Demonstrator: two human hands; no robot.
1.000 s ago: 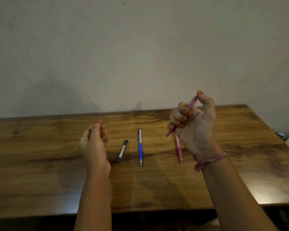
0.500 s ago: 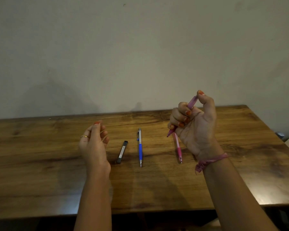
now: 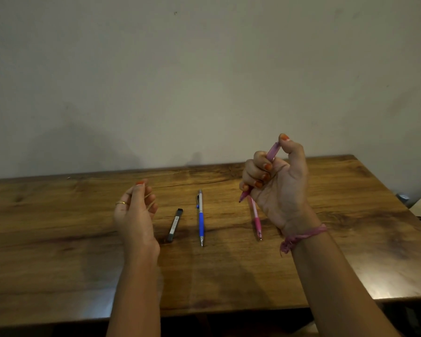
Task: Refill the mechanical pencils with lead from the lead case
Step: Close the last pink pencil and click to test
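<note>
Lead case [image 3: 175, 224] is lying flat on the table [image 3: 58, 239], long axis running away from the person, just right of the loosely curled, empty left hand [image 3: 135, 212], while a purple pencil [image 3: 272, 152] is being gripped by the raised right hand [image 3: 276, 183].

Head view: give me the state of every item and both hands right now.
Purple pencil: held off the table in the right hand, thumb on its top end.
Left hand: raised, fingers loosely curled, nothing visible in it.
Lead case: lying flat on the table; open or closed unclear.
Blue pencil: lying flat, untouched.
Pink pencil: lying flat, partly behind the right hand.
</note>
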